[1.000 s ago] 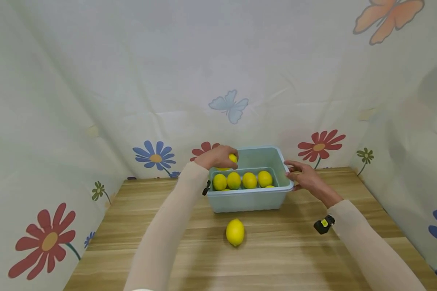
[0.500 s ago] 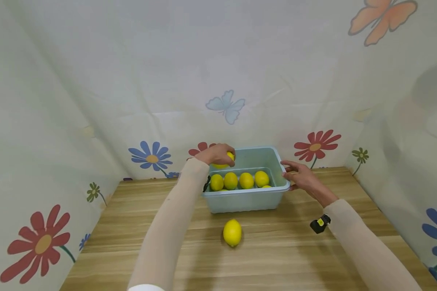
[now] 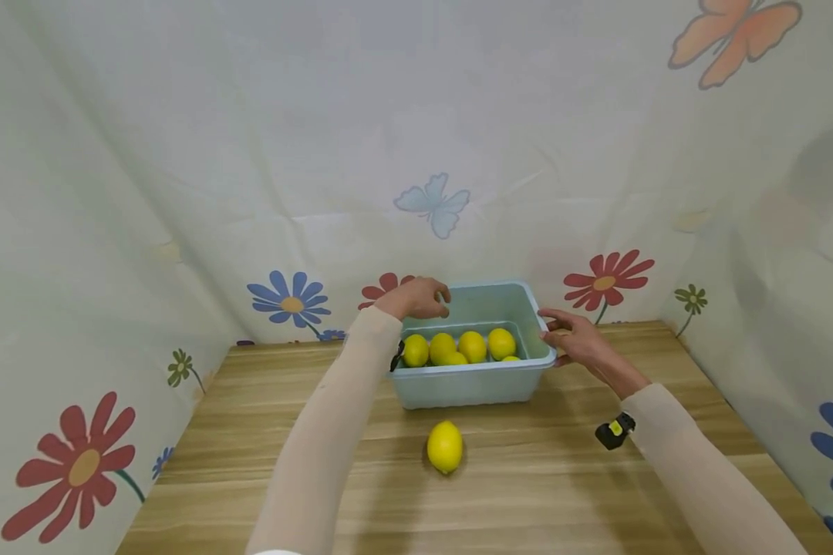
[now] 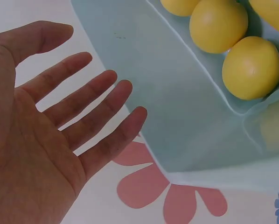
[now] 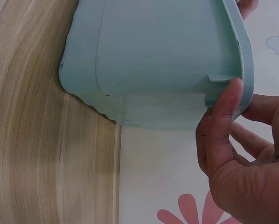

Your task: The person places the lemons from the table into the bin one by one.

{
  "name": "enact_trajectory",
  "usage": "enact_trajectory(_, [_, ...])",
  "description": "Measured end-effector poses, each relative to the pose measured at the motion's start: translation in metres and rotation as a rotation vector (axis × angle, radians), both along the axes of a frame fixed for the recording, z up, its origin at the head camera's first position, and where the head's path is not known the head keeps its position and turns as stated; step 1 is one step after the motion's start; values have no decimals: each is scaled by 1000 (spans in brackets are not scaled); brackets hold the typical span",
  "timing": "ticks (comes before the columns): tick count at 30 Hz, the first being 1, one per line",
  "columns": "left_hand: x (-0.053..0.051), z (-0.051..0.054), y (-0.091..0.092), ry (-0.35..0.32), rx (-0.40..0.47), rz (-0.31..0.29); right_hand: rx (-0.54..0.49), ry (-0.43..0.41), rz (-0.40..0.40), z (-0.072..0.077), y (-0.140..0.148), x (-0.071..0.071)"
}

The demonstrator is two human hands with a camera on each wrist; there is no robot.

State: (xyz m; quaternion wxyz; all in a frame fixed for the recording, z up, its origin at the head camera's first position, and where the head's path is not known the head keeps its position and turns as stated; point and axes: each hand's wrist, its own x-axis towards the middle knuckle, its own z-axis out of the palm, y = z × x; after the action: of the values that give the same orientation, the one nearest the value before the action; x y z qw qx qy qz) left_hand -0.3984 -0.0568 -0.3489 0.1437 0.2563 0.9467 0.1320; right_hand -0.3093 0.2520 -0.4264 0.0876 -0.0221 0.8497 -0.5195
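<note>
A pale blue-green plastic bin [image 3: 468, 388] stands on the wooden table with several lemons [image 3: 472, 347] lying inside. Over its back left part hovers my left hand [image 3: 422, 298], holding nothing. The left wrist view shows that hand's palm with fingers [image 4: 100, 109] loosely extended beside the bin's rim, apart from the lemons [image 4: 252, 67]. My right hand [image 3: 583, 343] grips the bin's right rim; in the right wrist view its curled fingers [image 5: 223, 126] lie against the rim and outer wall. A single lemon [image 3: 445, 447] lies on the table in front of the bin.
The wooden table [image 3: 527, 493] ends at a white cloth backdrop [image 3: 319, 154] printed with flowers and butterflies, close behind the bin. The cloth also runs along both sides. A small black device with a yellow patch [image 3: 615, 430] is strapped to the right wrist.
My left hand has let go of the lemon it held, and another lemon now shows inside the bin near the front. The right hand keeps its place on the rim.
</note>
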Motion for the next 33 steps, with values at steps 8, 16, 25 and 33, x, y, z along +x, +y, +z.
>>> enact_trajectory(8, [16, 5, 1, 62, -24, -28, -11, 16, 15, 1, 1, 1])
enact_trajectory(16, [37, 11, 1, 150, -40, -85, -12, 17, 14, 0, 1, 2])
enact_trajectory(25, [59, 8, -8, 236, -44, -122, -10, 26, 20, 1, 0, 2])
enact_trajectory(33, [88, -2, -17, 327, -14, -199, -8, 18, 36, 1, 1, 4])
